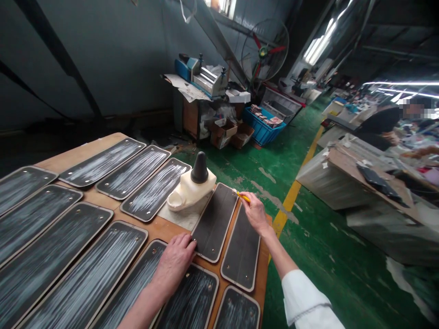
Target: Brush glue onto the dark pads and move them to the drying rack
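Note:
My right hand (255, 212) is closed around a thin yellow-handled brush (244, 197), whose pale tip meets the far right corner of a plain dark panel (214, 224). At that panel's near left corner, the curled fingers of my left hand (174, 262) grip the edge. Another plain dark panel (242, 249) lies to the right, below my right wrist. Beyond my left hand stands a cream plastic container (192, 189) with a black cone (199, 168) on top. Several rounded panels with pale edges and white streaks, such as this streaked panel (156, 189), cover the board.
The brown board (168, 228) ends at the right above a green floor (274, 183) with a yellow line. Ahead are a roller machine (206, 80), a blue crate (262, 125) and a large fan (264, 50). A person (384, 123) is at a bench on the right.

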A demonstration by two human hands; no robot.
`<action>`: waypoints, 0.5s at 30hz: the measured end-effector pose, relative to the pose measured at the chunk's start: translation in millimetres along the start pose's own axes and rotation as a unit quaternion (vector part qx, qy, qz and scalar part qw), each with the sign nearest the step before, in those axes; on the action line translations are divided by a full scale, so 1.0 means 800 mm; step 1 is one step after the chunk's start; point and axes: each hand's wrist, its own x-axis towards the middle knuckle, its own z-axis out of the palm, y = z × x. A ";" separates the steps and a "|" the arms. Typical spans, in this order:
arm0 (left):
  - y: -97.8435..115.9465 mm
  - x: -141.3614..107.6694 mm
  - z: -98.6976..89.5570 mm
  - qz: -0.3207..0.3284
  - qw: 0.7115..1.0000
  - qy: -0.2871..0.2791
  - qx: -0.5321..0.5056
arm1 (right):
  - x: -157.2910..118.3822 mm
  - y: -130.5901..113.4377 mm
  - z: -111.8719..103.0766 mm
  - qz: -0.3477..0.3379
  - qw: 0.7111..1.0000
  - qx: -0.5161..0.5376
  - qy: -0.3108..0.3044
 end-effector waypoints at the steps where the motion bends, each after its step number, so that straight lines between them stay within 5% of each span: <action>1: 0.000 0.000 0.001 -0.003 1.000 -0.001 0.002 | 0.001 0.001 0.001 -0.001 1.000 -0.004 -0.002; 15: 0.001 0.002 0.001 -0.008 1.000 -0.007 -0.008 | -0.027 -0.013 0.004 0.014 0.999 0.005 -0.041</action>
